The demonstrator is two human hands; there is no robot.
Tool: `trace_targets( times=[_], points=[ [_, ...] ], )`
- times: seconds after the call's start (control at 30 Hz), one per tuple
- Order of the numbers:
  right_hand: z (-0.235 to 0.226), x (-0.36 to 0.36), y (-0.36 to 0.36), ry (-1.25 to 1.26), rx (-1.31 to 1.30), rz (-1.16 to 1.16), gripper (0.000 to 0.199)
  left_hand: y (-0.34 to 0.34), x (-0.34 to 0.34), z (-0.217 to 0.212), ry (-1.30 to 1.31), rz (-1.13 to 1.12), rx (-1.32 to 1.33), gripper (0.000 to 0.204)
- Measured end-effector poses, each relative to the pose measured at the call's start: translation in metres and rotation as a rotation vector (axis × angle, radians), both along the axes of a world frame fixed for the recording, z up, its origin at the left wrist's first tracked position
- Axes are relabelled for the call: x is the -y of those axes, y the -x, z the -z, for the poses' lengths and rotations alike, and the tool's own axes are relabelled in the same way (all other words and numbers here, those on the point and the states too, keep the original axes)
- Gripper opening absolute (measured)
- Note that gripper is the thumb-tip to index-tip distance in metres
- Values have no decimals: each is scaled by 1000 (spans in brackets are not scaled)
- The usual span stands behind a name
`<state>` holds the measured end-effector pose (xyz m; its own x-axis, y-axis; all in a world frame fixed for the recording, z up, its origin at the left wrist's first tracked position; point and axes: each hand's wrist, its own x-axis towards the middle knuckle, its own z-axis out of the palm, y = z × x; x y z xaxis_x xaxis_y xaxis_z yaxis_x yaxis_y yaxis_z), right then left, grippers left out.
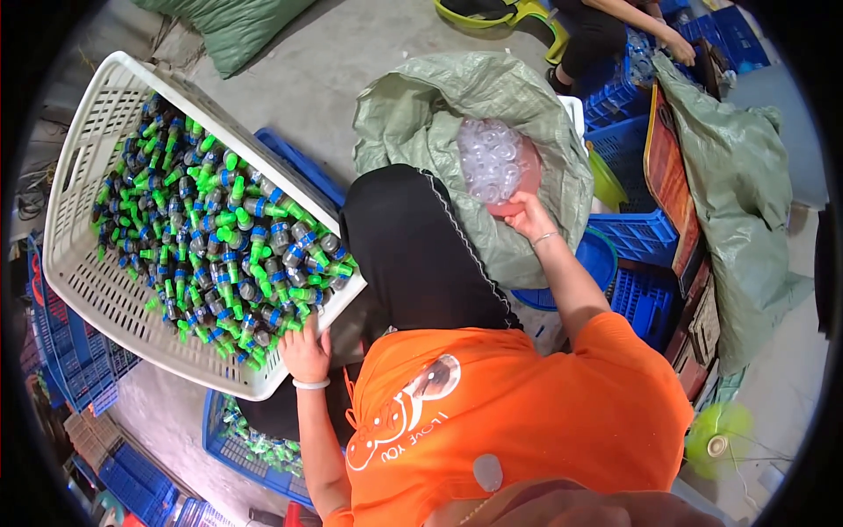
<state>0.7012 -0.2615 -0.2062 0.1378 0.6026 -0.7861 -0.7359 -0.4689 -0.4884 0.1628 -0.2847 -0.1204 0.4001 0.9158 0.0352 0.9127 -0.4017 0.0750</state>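
My right hand [527,218] grips the edge of a translucent red plastic scoop or bowl [529,167], its exact kind partly hidden. It carries a heap of clear plastic ring-shaped pieces [489,158] and sits inside the mouth of a pale green woven sack [395,114]. My left hand [305,353] rests over the near corner of a tilted white plastic basket [167,356], thumb and fingers apart, fingertips at the contents. Many small dark bottles with blue bands and bright green tops [219,237] fill that basket.
Below the white basket stands a blue crate [215,430] of similar green pieces. Blue crates [628,224], a wooden board [667,176] and another green sack [738,202] crowd the right. Another person's arm [645,22] reaches over crates at the far right. A green fan [718,443] is at lower right.
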Motion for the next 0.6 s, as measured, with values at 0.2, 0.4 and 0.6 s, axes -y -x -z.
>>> trace_targets(
  times=[0.2,0.4,0.6],
  points=[
    [-7,-14,20,-35,-51,117,37,-7,-4,-3,4,12,38,42],
    [3,-25,25,-121,-78,147,37,8,9,6,-17,-13,-17,45],
    [-15,-7,9,-102,-55,163,37,0,4,2,-19,21,10,45]
  ],
)
